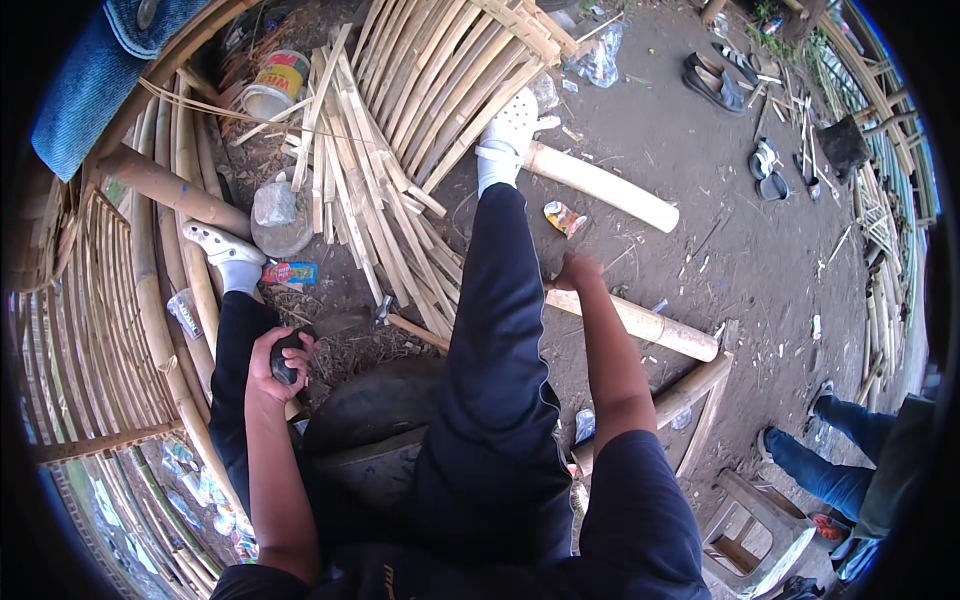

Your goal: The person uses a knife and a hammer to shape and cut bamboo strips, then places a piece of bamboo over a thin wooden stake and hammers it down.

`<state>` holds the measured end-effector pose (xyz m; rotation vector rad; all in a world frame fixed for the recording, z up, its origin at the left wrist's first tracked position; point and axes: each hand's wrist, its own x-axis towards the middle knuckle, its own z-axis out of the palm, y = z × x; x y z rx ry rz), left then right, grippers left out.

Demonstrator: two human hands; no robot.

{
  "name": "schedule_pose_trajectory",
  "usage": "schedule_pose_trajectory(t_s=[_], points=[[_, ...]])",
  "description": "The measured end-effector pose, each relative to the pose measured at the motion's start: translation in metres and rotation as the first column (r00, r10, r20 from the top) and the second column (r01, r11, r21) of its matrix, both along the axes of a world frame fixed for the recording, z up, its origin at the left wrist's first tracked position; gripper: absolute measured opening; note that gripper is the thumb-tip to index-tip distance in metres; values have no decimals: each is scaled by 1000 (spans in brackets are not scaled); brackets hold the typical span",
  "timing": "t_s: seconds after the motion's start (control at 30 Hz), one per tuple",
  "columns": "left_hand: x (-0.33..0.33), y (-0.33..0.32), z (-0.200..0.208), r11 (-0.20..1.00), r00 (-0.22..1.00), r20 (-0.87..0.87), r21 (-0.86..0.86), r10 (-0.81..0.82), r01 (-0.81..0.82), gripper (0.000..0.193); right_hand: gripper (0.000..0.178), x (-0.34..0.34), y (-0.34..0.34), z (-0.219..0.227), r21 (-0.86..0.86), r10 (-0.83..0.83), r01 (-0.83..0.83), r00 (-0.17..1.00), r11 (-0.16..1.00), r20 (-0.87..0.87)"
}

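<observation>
The left hand (264, 364) grasps a dark rounded object (288, 358) beside the left leg (235, 332), its long axis running mostly forward, the far end leaning right. The right hand (577, 271) is curled beside the right leg (500, 300), near a bamboo pole (645, 324) that slants rightward and back toward the person; whether those fingers hold anything, I cannot tell

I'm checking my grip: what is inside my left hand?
Your left hand is curled around a dark, rounded lump. Only parts of it show; the side against the palm is covered, so its full shape cannot be told.
</observation>
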<state>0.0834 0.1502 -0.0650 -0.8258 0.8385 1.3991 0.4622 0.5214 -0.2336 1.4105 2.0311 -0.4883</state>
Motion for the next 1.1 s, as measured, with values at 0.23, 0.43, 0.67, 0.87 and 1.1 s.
schedule_pose_trajectory(t_s=[0.23, 0.43, 0.67, 0.87, 1.1], points=[[-9, 5, -1, 999, 999, 4, 19, -42, 42, 63, 49, 36, -55, -67, 338, 114, -123, 992, 933, 47], [-16, -11, -10, 997, 998, -1, 58, -58, 58, 67, 42, 38, -74, 8, 442, 114, -55, 987, 896, -109], [-12, -18, -28, 995, 997, -22, 67, -73, 75, 25, 59, 83, -74, 138, 702, 46, 264, 920, 661, -389], [17, -14, -29, 975, 946, -240, -27, -220, 220, 18, 66, 93, -87, 266, 717, 285, 465, 697, 519, -658], [55, -17, -51, 895, 779, -482, -22, -400, 445, 12, 63, 20, -140, 367, 690, 542, 478, 428, 543, -723]])
